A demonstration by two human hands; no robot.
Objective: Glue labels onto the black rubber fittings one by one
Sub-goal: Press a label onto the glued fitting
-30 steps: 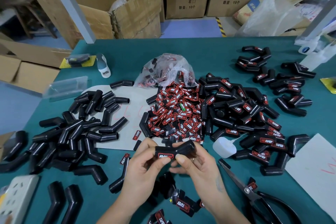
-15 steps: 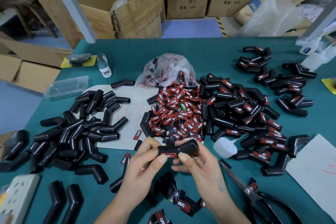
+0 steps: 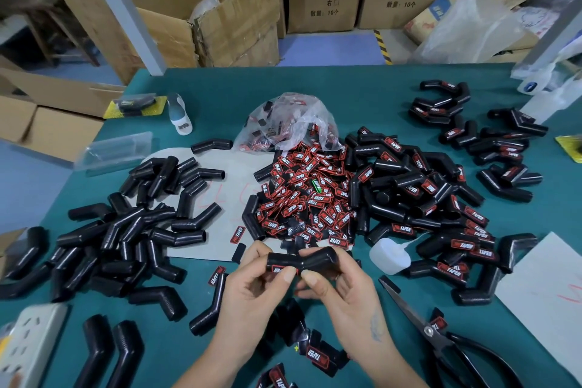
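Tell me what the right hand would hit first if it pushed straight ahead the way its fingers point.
The right hand, holding the black fitting with the left hand, points up and leftward across the table. Past the fitting, it would probably meet the pile of loose labels first, though depth is unclear.

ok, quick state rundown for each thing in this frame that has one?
held fitting: off the table, gripped by both hands, label on it
left hand: thumb pressing the label
right hand: gripping the fitting's other end
scissors: closed, lying flat
glue bottle: on its side
label bag: open, labels spilled out
left pile: unlabelled
right pile: mostly labelled
carton: flaps open
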